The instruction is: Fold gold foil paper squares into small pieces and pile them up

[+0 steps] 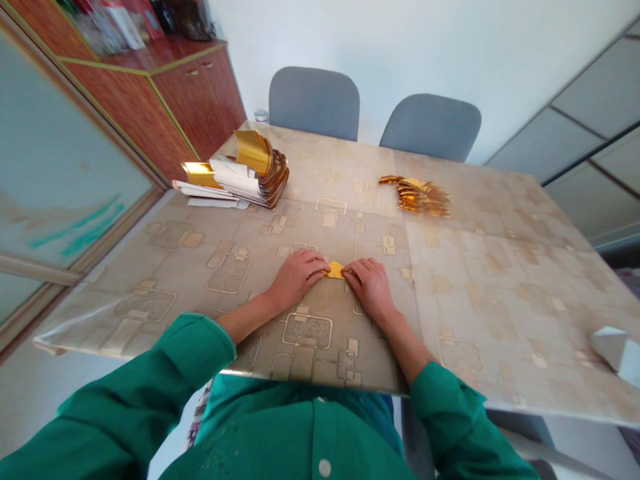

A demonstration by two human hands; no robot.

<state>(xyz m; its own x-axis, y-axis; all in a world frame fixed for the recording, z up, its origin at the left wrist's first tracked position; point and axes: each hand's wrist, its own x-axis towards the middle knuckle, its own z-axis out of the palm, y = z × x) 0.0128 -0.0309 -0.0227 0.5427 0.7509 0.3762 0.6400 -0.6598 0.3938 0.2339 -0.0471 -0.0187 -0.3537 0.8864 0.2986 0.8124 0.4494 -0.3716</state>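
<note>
Tabletop (500,300): gold foil (335,270) between left hand (295,280), right hand (369,288).

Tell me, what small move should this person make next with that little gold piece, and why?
Probably crease the small gold paper piece firmly along its fold. The left hand and right hand both have their fingertips on it, from either side, against the table, and the pile of folded gold pieces suggests that neat folds matter here.
</note>
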